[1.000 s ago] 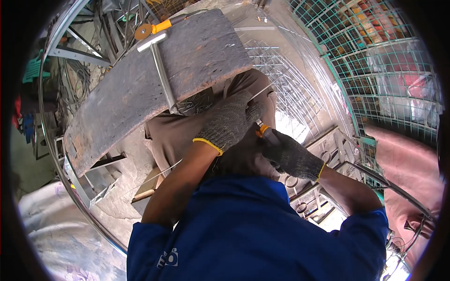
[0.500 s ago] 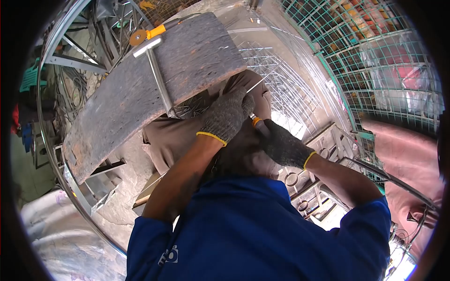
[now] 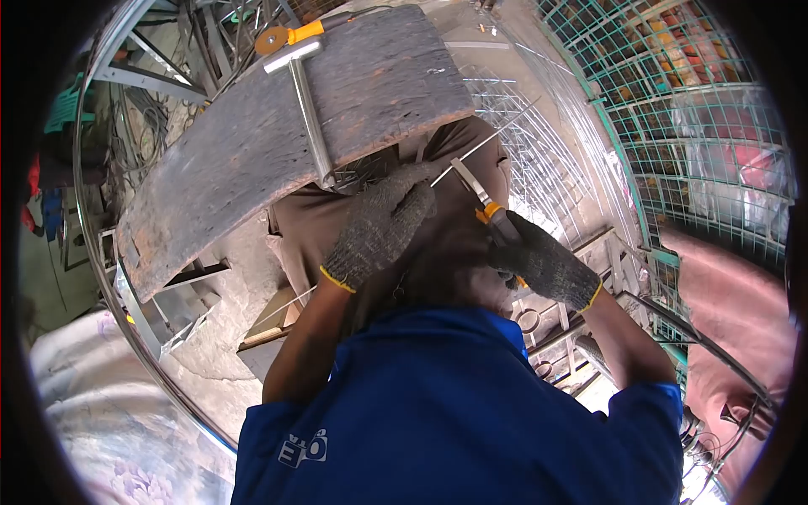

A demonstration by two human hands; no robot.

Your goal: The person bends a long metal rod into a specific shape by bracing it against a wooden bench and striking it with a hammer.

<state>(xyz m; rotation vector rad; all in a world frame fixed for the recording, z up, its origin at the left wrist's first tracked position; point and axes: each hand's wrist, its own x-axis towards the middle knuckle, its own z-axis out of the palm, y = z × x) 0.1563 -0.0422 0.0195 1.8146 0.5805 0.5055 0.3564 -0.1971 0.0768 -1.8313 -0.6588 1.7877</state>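
Observation:
My right hand (image 3: 545, 259), in a dark knit glove with a yellow cuff, is closed around the handle of a welding electrode holder (image 3: 476, 189) with orange parts. The holder's metal jaws meet a thin welding rod (image 3: 497, 136) that slants up to the right over my lap. My left hand (image 3: 383, 220), gloved the same way, lies just left of the rod's lower end, its fingers stretched out and the thumb apart. Beyond it, a T-shaped steel tube (image 3: 310, 114) rests on a worn dark board (image 3: 387, 76), its near end projecting over the edge.
An angle grinder (image 3: 295, 34) with a yellow body lies at the board's far edge. Several thin metal rods (image 3: 539, 135) lie on the floor to the right, beside a green wire mesh (image 3: 665, 109). A black cable (image 3: 715, 341) runs at the lower right.
My left hand has drawn back left and down from the rod. My right hand has shifted right and down, and the holder's jaws now show on the rod. The view has tilted slightly.

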